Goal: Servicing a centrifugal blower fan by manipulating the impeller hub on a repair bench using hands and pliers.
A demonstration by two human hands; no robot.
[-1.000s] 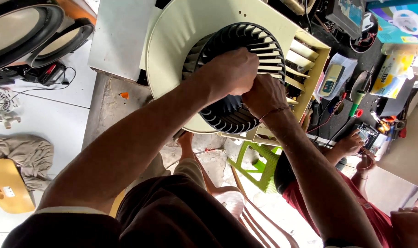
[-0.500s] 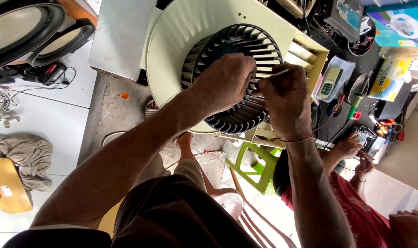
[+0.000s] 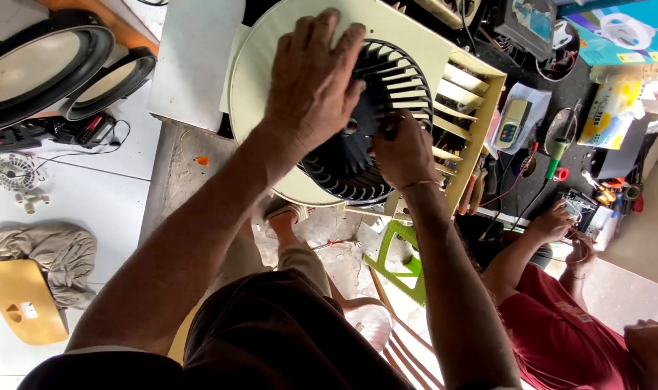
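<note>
Head view: left hand [image 3: 311, 79] splayed on blower wheel [image 3: 387, 87], right hand [image 3: 403, 152] pinching

Black blower wheel [image 3: 358, 162], curved vanes, seated in round cream housing [image 3: 253, 79], tilted toward camera, partly hand-covered.

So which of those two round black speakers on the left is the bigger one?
The outer speaker at the far left edge; the smaller speaker sits beside it, closer to the cream fan housing.

This is a small electrical repair workshop, shown by the cluttered dark workbench [image 3: 560, 87] strewn with wires, a screwdriver [image 3: 554, 157] and a handheld meter [image 3: 512, 123], a stripped fan housing [image 3: 271, 87], loudspeakers [image 3: 47, 65] and loose motor parts [image 3: 15, 173] on the tiled floor.
</note>
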